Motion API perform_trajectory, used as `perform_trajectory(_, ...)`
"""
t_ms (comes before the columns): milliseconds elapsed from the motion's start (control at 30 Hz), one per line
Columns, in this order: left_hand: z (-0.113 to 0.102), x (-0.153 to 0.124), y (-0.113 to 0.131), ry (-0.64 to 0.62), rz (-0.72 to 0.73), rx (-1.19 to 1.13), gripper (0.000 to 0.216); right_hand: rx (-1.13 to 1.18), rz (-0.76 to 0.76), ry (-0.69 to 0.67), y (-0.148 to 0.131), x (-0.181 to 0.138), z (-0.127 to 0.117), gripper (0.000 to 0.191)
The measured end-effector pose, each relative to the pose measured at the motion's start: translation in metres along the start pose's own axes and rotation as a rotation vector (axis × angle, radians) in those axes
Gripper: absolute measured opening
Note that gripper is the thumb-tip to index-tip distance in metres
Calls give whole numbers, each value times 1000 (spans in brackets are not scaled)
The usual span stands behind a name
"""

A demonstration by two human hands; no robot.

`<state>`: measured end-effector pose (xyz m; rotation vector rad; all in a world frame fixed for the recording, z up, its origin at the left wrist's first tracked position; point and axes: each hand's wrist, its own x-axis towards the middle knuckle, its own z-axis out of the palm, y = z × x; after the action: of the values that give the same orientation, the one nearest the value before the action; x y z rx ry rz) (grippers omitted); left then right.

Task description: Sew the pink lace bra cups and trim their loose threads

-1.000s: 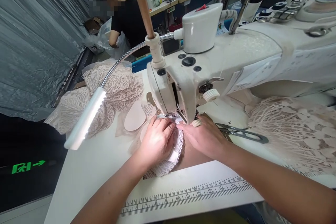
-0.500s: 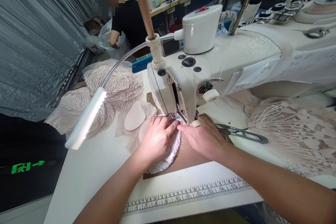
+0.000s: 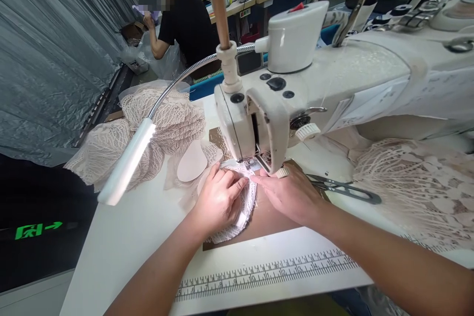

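Observation:
A pale, rounded lace cup piece [image 3: 249, 210] lies beneath the head of the white sewing machine [image 3: 255, 128], its scalloped edge curving toward me. My left hand [image 3: 219, 200] rests on top of it, fingers bent and thumb pressed against the fabric. At the right edge of the piece, close to the presser foot, my right hand [image 3: 291, 192] pinches the fabric with its fingertips. The machine head partly hides these fingers, and the needle is hard to make out. Both hands sit over a brown plate [image 3: 272, 219] on the table.
Stacked lace pieces [image 3: 163, 118] lie at the left, beside a pale teardrop pad [image 3: 192, 162]. A lit lamp [image 3: 128, 163] hangs over them. Thread snips [image 3: 348, 190] and more lace [image 3: 414, 187] lie right. A ruler strip [image 3: 266, 274] runs along the front. A person [image 3: 190, 29] sits behind.
My left thumb has drawn back slightly from my right fingertips, baring more lace between the hands. The view has shifted a little. The person behind has raised a hand with something purple.

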<state>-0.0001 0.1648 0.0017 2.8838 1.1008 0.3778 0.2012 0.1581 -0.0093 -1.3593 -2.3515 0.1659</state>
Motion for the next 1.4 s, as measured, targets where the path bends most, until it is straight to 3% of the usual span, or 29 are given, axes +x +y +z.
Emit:
perform_trajectory(767, -4, 5, -2, 33, 11, -43, 31, -80, -8, 13, 2, 0, 1, 37)
perform_trajectory(1100, -2, 7, -7, 25, -21, 39, 23, -103, 11, -12, 0, 3, 2, 37)
perform_trajectory(1400, 0, 4, -4, -20, 83, -54, 33, -101, 37, 33, 0, 3, 1, 30)
